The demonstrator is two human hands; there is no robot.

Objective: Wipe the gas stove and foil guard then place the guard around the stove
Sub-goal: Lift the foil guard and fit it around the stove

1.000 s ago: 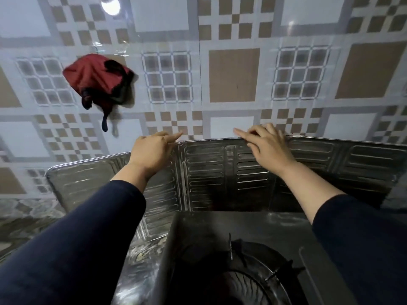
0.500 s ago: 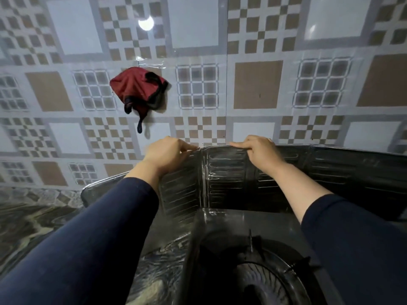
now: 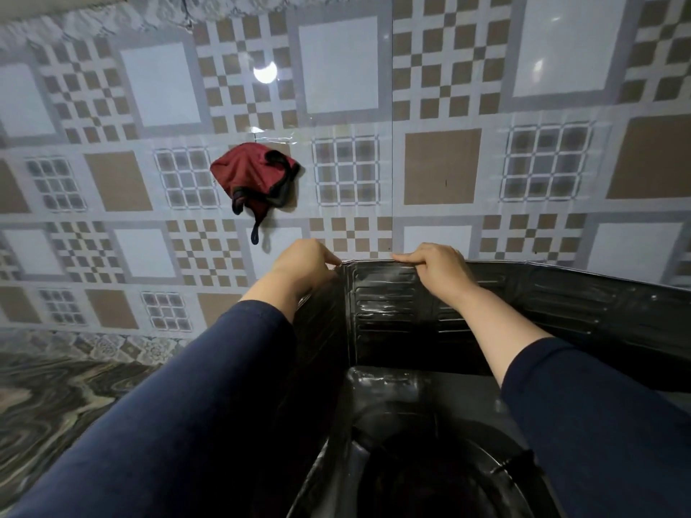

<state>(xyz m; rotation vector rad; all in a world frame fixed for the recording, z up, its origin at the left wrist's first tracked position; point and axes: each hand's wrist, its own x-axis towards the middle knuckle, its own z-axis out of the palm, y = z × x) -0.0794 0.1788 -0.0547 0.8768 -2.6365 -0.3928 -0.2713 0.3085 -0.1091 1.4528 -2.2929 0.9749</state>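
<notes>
left hand: curled over the top edge of the foil guard, at the fold where the back panel meets the left side panel. Fingers closed down on the rim, thumb tip pointing right along the edge. Pinch grip on the foil.
right hand: same top edge, near the middle of the back panel. Fingers folded over the rim, index pointing left toward the other hand. Closed on the foil.
gap between hands: short stretch of bare rim, hands near but apart.
foil guard: upright, ribbed panels, dark in shadow. Back panel runs along the tiled wall; right portion stretches off toward the right frame edge; left side panel angles toward the camera and is mostly hidden behind the left sleeve. Its top rim lies directly under both sets of fingertips.
gas stove: sits inside the guard, back edge just in front of the back panel. Dark top; burner ring and a pan-support prong visible at lower right. Contact between stove and guard: cannot tell.
counter: marbled surface, bare area left of the guard, running back to the wall.
red cloth: hanging on the wall, above and left of the left hand, well apart from the guard.
right sleeve: covers the stove's right side.
</notes>
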